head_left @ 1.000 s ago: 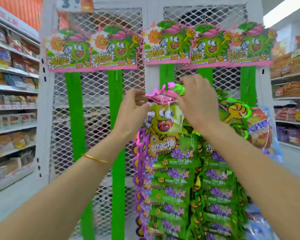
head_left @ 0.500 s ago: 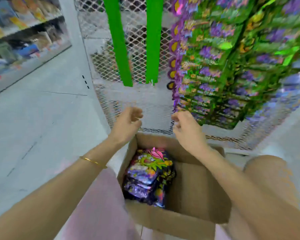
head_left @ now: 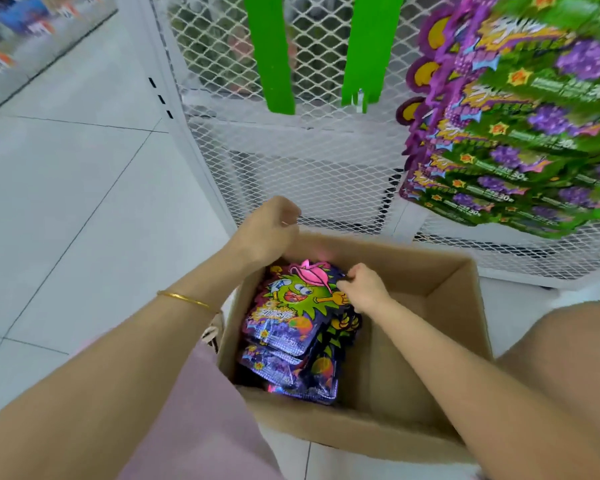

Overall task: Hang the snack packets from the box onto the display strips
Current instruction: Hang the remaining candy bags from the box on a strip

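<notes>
- A cardboard box (head_left: 447, 306) sits on the tiled floor at 6 o'clock, in front of a white mesh rack (head_left: 309, 168).
- A stack of purple snack packets (head_left: 284, 358) lies in the box's left half.
- The right hand (head_left: 366, 289) pinches the top packet (head_left: 291, 299) at its 3 o'clock edge.
- The left hand (head_left: 267, 233) hovers over the box's 11 o'clock corner, fingers loosely curled, grasping nothing.
- 2 bare green display strips (head_left: 271, 53) hang at 12 o'clock, and hung packets (head_left: 516, 133) at 2 o'clock.

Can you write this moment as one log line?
step: pick packet | right hand: pinches top packet edge | left hand: loosely curled, empty, over box rim | green strips: lower ends bare
</notes>
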`<act>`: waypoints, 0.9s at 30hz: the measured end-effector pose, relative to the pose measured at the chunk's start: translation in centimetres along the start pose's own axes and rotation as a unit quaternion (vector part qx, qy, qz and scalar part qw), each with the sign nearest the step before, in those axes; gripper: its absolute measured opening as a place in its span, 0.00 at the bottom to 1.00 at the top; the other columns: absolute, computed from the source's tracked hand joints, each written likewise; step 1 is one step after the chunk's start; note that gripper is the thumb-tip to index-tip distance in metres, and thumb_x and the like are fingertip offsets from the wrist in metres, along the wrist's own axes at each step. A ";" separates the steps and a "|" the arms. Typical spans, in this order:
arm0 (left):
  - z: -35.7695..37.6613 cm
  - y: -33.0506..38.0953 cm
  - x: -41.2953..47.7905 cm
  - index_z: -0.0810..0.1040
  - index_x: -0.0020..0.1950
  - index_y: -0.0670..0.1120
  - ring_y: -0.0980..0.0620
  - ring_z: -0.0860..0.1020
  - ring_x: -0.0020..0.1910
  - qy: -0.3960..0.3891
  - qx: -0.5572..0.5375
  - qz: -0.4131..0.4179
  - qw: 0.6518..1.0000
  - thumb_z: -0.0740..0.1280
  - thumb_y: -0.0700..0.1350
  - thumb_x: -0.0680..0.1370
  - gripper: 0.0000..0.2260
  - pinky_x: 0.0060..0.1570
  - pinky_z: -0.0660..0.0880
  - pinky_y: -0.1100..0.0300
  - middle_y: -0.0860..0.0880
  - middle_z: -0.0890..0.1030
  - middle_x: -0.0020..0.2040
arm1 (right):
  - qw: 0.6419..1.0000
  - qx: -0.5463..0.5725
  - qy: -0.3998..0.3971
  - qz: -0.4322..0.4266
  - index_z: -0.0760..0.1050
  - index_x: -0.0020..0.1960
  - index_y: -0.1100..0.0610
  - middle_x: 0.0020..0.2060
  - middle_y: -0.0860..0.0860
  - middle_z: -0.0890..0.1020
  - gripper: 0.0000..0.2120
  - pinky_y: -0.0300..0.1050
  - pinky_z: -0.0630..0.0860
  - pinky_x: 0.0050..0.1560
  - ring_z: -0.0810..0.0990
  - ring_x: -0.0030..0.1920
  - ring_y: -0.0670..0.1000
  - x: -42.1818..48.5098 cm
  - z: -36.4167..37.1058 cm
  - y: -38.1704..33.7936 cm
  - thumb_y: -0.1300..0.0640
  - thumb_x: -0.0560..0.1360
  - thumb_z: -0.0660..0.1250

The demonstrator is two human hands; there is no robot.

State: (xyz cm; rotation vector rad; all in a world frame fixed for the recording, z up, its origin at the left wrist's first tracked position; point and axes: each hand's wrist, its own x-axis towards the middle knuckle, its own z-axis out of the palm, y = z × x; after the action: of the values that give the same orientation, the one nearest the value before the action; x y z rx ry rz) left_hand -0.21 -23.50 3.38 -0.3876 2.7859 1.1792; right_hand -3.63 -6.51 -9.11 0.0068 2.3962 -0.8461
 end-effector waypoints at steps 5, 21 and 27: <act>-1.6 -0.7 2.2 0.73 0.61 0.44 0.51 0.74 0.56 -0.006 -0.006 -0.010 1.000 0.61 0.37 0.76 0.14 0.56 0.70 0.60 0.47 0.77 0.58 | 0.984 -0.164 -0.015 0.061 0.68 0.63 0.61 0.62 0.59 0.73 0.35 0.51 0.71 0.58 0.71 0.63 0.61 3.0 3.3 0.7 0.36 0.69 0.67; -1.5 -2.5 -1.4 0.73 0.61 0.42 0.53 0.72 0.51 -0.017 -0.014 -0.034 0.999 0.61 0.38 0.77 0.12 0.50 0.67 0.63 0.49 0.75 0.55 | 0.991 -0.033 0.128 0.013 0.76 0.47 0.53 0.48 0.53 0.81 0.02 0.43 0.70 0.43 0.79 0.50 0.57 0.4 0.3 0.7 0.57 0.74 0.67; -1.1 -1.1 -1.0 0.71 0.66 0.42 0.47 0.72 0.62 -0.017 0.083 0.006 0.996 0.64 0.42 0.76 0.18 0.56 0.67 0.61 0.44 0.74 0.64 | 0.986 0.126 0.055 -0.094 0.71 0.36 0.50 0.38 0.55 0.77 0.12 0.57 0.80 0.45 0.78 0.42 0.56 -1.3 -2.6 -0.5 0.65 0.72 0.68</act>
State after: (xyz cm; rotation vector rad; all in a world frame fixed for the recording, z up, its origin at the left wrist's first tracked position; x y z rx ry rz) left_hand 1.10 -24.83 3.59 -0.3318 2.8328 0.9387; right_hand -3.99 -5.18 -6.54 -0.0753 2.4026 -1.2625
